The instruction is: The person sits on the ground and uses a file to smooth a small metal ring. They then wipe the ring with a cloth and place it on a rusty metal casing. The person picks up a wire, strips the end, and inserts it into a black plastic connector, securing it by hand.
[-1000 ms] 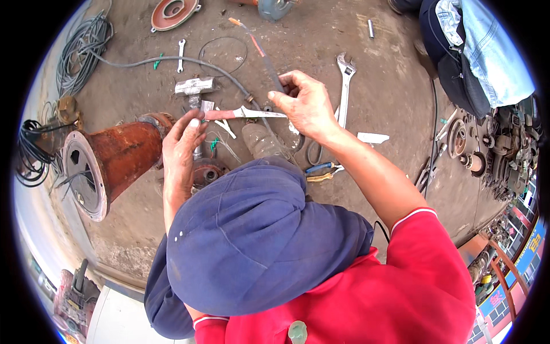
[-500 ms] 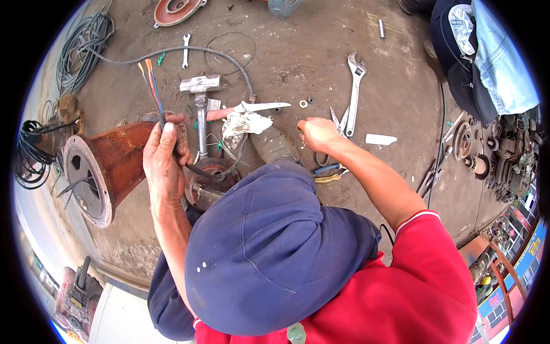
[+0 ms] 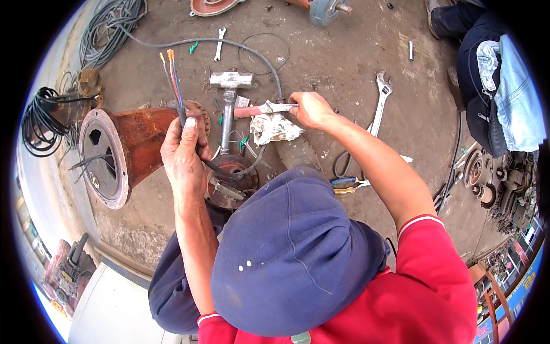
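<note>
Upright in my left hand (image 3: 188,146) is a dark-sheathed cable (image 3: 183,117), its several orange, blue and dark cores fanning upward with bared ends. The fingers are closed round the sheath. My right hand (image 3: 314,110) is at the blade end of a knife (image 3: 247,112) with a reddish handle, its fingers closed on the blade and covering the tip. Under the blade lies a crumpled white rag (image 3: 275,129). Left of the knife is a metal hammer (image 3: 228,106). Below it sits a round rusty housing (image 3: 238,178) with wires, and the cable runs toward it from my left hand.
A rusty flanged cylinder (image 3: 146,137) lies left of my left hand. Scissors (image 3: 342,164), pliers (image 3: 349,186) and an adjustable wrench (image 3: 380,103) lie near my right forearm. Farther off are an open-end wrench (image 3: 219,45) and coiled cable (image 3: 109,34). A person (image 3: 481,69) is at the far right.
My right hand has moved left from beside the scissors onto the knife's blade. My left hand still holds the cable. The whole view has shifted, so the floor items appear farther right.
</note>
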Motion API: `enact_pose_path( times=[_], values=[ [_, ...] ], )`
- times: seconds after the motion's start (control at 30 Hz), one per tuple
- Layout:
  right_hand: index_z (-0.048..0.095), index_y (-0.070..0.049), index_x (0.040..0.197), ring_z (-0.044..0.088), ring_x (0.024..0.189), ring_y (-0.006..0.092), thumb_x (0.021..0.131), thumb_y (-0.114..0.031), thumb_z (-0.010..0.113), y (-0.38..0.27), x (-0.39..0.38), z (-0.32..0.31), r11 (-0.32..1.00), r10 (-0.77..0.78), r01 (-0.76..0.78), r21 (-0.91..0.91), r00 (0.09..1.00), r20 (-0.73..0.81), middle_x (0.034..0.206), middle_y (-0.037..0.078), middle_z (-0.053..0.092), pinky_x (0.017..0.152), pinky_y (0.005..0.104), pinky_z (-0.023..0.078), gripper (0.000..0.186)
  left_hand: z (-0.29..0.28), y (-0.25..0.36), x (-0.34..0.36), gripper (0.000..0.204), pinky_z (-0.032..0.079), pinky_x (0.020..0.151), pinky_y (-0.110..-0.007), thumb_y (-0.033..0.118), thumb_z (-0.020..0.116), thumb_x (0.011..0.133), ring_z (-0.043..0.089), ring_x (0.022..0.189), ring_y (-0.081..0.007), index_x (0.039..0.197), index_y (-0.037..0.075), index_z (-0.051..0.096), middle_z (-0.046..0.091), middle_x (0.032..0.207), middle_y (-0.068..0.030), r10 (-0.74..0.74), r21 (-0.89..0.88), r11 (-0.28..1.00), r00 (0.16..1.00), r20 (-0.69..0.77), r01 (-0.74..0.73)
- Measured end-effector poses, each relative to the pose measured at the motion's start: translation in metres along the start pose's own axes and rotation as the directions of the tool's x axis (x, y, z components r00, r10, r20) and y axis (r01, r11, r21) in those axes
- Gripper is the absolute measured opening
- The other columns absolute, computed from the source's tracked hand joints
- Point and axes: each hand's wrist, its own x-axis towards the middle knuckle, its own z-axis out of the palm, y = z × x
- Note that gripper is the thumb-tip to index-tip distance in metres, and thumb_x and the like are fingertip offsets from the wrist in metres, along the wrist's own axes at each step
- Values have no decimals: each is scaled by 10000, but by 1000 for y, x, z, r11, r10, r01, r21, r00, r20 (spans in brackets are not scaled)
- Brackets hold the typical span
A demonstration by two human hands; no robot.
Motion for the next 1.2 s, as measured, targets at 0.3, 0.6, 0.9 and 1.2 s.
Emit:
enact_pose_path(
  times=[0.3, 0.6, 0.9, 1.2],
  values=[
    [559, -59, 1287, 579, 1149, 358, 893, -237, 631, 55, -8, -55, 990, -4, -41, -135, 947, -322, 1236, 182, 599, 973, 434, 471, 439, 12, 26, -11, 269, 290, 486, -212, 168, 511, 1016, 358, 535, -64, 1186, -30, 578, 463, 734, -9, 132, -10, 991, 991, -25, -132],
    [652, -40, 1090, 637, 1002, 388, 856, -217, 631, 46, -93, 40, 979, 115, -97, 180, 989, -93, 1035, 214, 674, 874, 453, 503, 294, 15, 59, -34, 290, 305, 453, -207, 170, 515, 1014, 372, 525, -62, 1194, -53, 561, 455, 726, -19, 172, -118, 979, 984, 53, -164],
    [662, 14, 1087, 647, 852, 149, 894, -98, 650, -25, -66, 19, 870, 16, 85, 487, 980, -200, 946, 110, 711, 794, 295, 508, 223, 34, 52, -25, 236, 517, 761, -259, 133, 570, 975, 689, 962, -185, 1087, -72, 603, 655, 936, -89, 25, -24, 999, 1000, 2, -25],
    [650, 10, 934, 638, 771, 105, 901, -5, 623, -260, -86, -118, 568, -649, 696, 439, 707, -281, 818, 12, 621, 702, 288, 534, 46, -7, 35, -126, 134, 375, 529, -237, 116, 490, 974, 446, 599, -93, 1038, 5, 531, 492, 722, -20, 222, -310, 856, 836, -502, -414]
  ],
)
